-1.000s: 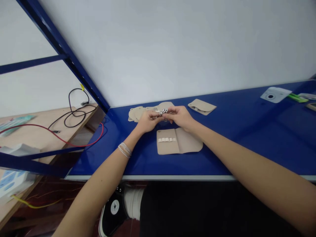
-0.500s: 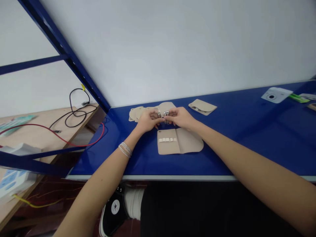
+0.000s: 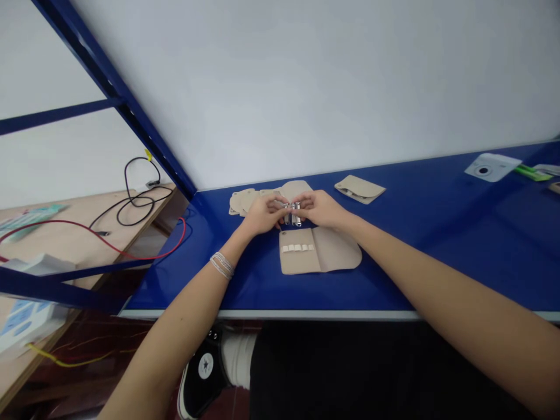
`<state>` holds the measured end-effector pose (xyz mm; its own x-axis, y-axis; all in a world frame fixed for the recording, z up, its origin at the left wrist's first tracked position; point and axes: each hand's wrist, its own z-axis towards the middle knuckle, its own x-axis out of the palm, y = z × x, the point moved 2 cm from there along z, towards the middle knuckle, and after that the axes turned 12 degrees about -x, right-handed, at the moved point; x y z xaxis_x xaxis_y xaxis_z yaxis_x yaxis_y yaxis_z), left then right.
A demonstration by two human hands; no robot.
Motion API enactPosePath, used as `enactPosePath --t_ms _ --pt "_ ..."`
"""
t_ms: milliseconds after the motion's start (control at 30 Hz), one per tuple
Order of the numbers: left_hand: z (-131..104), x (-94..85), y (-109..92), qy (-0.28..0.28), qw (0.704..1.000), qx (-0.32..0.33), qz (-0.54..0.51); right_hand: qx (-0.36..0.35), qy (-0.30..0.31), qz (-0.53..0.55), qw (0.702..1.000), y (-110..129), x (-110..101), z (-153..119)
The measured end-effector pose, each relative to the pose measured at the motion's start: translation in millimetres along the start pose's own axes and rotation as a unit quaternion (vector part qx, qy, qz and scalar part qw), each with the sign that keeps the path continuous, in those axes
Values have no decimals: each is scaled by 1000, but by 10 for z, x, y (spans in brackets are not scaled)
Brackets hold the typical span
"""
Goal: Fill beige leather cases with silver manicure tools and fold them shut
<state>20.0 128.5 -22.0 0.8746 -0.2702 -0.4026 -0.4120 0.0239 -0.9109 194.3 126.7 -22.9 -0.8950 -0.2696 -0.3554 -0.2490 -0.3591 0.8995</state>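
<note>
My left hand (image 3: 263,213) and my right hand (image 3: 322,208) meet above the table, fingers closed on small shiny metal nail clippers (image 3: 296,216) that stand side by side. One nail clipper (image 3: 287,218) is at my left fingertips, and a pair or so is at my right. Just below them lies an opened beige case (image 3: 339,249) with a row of white elastic loops (image 3: 297,248) on its left panel and a rounded flap to the right. The loops hold nothing that I can see. Behind my hands several beige cases (image 3: 240,201) overlap, partly hidden.
A closed beige case (image 3: 361,189) lies farther back on the blue table (image 3: 415,233). To the far right are a flat piece with a camera picture (image 3: 492,167) and a green item (image 3: 531,172). Black and red cables (image 3: 144,201) lie at left, beside a blue frame post (image 3: 131,116).
The nail clippers have turned or come lower between my fingers, so more of their length shows. My hands stay in nearly the same place. The opened case has not moved.
</note>
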Motion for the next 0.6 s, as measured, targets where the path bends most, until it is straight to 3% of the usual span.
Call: enactPosePath --t_ms 167,333,467,600 --pt "49 -44 42 -28 997 23 65 -4 17 -100 995 57 -24 -15" --pt "50 -84 27 -80 982 58 162 -43 38 -246 968 67 -26 -11" --pt "34 -65 5 -71 973 78 206 -86 58 -326 940 51 -20 -2" --pt "25 -35 -20 -71 961 106 247 -92 64 -331 937 33 -25 4"
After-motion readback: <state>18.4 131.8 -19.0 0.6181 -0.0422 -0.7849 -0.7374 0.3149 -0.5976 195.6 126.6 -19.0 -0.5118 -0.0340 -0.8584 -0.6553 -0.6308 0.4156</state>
